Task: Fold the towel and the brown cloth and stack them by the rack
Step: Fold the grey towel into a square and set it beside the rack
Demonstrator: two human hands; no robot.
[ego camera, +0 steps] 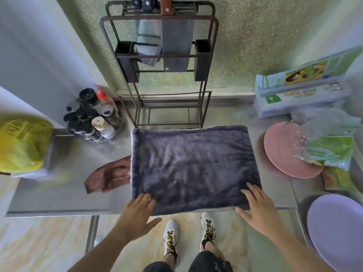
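Observation:
A dark grey-blue plush towel (192,165) lies flat on the steel counter, its near edge hanging slightly over the front. The far edge reaches the foot of the dark metal rack (169,107). My left hand (137,214) rests open, fingers on the towel's near left corner. On the near right corner my right hand (259,209) lies flat, fingers spread. A crumpled brown cloth (109,176) sits just left of the towel, partly tucked under its edge.
The rack holds a cleaver (177,46) and knives. A cluster of seasoning bottles (92,116) stands at left, beside a yellow bag (21,144). Right: a pink plate (284,152), plastic packets, boxes (300,97), a lilac plate (337,230).

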